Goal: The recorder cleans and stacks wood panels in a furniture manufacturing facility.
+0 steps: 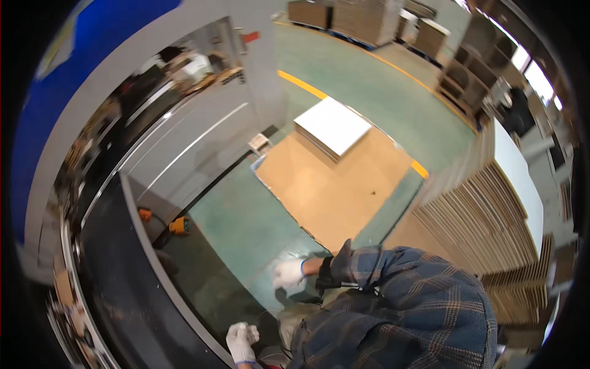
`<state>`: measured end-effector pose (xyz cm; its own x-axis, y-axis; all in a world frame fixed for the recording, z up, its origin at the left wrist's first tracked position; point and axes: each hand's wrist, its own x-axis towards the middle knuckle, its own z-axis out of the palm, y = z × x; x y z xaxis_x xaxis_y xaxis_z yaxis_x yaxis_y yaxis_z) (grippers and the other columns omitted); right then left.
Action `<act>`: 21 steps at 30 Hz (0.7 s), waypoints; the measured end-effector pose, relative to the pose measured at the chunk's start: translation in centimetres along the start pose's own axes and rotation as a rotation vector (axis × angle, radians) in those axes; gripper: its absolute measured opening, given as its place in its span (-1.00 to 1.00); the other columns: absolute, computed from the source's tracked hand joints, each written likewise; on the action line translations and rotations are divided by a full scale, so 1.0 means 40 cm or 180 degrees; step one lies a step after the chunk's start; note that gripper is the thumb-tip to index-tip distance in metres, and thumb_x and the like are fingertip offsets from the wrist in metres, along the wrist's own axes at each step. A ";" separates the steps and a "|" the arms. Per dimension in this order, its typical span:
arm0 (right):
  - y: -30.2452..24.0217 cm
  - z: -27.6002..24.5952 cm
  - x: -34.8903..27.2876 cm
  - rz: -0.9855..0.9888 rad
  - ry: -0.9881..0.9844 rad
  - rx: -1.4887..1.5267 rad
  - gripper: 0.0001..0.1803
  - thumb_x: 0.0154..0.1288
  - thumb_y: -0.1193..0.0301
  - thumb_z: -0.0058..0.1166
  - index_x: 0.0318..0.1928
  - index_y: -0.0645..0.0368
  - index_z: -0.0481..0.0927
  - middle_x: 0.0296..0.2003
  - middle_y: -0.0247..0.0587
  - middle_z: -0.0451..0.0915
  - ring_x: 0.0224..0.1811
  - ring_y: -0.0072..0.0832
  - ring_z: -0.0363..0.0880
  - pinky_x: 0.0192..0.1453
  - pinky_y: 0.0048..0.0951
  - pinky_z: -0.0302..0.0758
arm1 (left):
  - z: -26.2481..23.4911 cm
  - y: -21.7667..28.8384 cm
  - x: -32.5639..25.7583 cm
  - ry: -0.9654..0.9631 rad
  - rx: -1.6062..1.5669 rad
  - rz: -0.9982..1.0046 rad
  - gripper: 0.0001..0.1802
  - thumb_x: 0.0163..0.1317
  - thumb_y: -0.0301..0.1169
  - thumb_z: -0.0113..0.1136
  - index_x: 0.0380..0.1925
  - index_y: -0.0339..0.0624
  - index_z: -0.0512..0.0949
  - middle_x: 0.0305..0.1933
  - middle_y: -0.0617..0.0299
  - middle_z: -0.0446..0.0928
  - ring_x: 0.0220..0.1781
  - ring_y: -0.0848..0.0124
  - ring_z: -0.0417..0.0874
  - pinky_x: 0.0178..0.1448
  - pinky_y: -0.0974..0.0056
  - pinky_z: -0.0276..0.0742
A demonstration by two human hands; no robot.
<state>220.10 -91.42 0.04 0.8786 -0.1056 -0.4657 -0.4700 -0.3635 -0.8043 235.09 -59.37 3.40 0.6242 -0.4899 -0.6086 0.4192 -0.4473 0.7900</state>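
Observation:
Both my hands wear white knit gloves. My left hand [241,343] is low in the view beside the metal edge of a black conveyor belt [132,270]. Its fingers are curled in, and nothing shows in them. My right hand [289,274], below a plaid sleeve [418,289], hangs over the green floor [227,227]. It looks rounded and closed, slightly blurred, with nothing visible in it. Ahead of it lies a brown cardboard sheet [332,197] on a low base, bearing a short stack of white-topped sheets [333,125] at its far end.
A tall stack of cardboard sheets [485,209] with a white top stands on the right. A grey and blue machine [190,147] fills the left side. An orange fitting [179,226] sits low beside the belt. Pallets of brown board [359,21] stand far back beyond a yellow floor line.

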 end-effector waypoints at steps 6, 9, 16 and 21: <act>0.380 -0.128 -0.178 0.0559 0.1334 0.1001 -0.51 0.40 0.04 0.06 -0.33 0.28 0.69 -0.56 -0.02 0.70 -0.50 -0.20 0.74 -0.28 -0.15 0.65 | 0.331 0.189 0.236 -0.1208 0.0757 -0.0122 -0.73 0.49 -0.31 0.29 -0.04 -0.33 0.60 -0.25 -0.01 0.75 -0.34 0.31 0.76 -0.24 0.25 0.75; 0.411 -0.215 -0.207 0.1208 0.1596 0.0857 -0.53 0.38 0.05 0.07 -0.33 0.25 0.71 -0.50 0.03 0.72 -0.41 -0.15 0.76 -0.19 -0.14 0.66 | 0.450 0.231 0.373 -0.1799 0.1087 -0.0324 -0.72 0.54 -0.30 0.24 -0.01 -0.34 0.60 -0.21 -0.01 0.75 -0.32 0.31 0.77 -0.20 0.25 0.76; 0.567 -0.355 -0.177 0.2083 0.2268 0.0534 -0.49 0.36 -0.01 0.13 -0.07 0.23 0.74 -0.21 0.12 0.76 -0.12 0.07 0.76 0.07 0.01 0.65 | 0.806 0.386 0.716 -0.2626 0.1171 -0.0576 -0.74 0.46 -0.33 0.29 -0.08 -0.34 0.62 -0.28 -0.02 0.74 -0.39 0.29 0.77 -0.29 0.24 0.73; 0.468 -0.600 -0.174 0.2222 0.2737 0.0587 -0.50 0.39 0.01 0.10 -0.04 0.20 0.73 -0.17 0.15 0.74 -0.04 0.12 0.72 0.13 0.01 0.62 | 0.916 0.457 0.962 -0.3001 0.1431 -0.0025 -0.74 0.55 -0.27 0.15 -0.13 -0.26 0.65 -0.22 0.02 0.73 -0.29 0.23 0.74 -0.18 0.15 0.67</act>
<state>207.21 -119.71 -2.93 0.1504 -0.8623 -0.4835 -0.8248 0.1602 -0.5423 242.61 -113.82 -8.28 -0.2261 -0.7848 -0.5770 0.0165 -0.5954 0.8033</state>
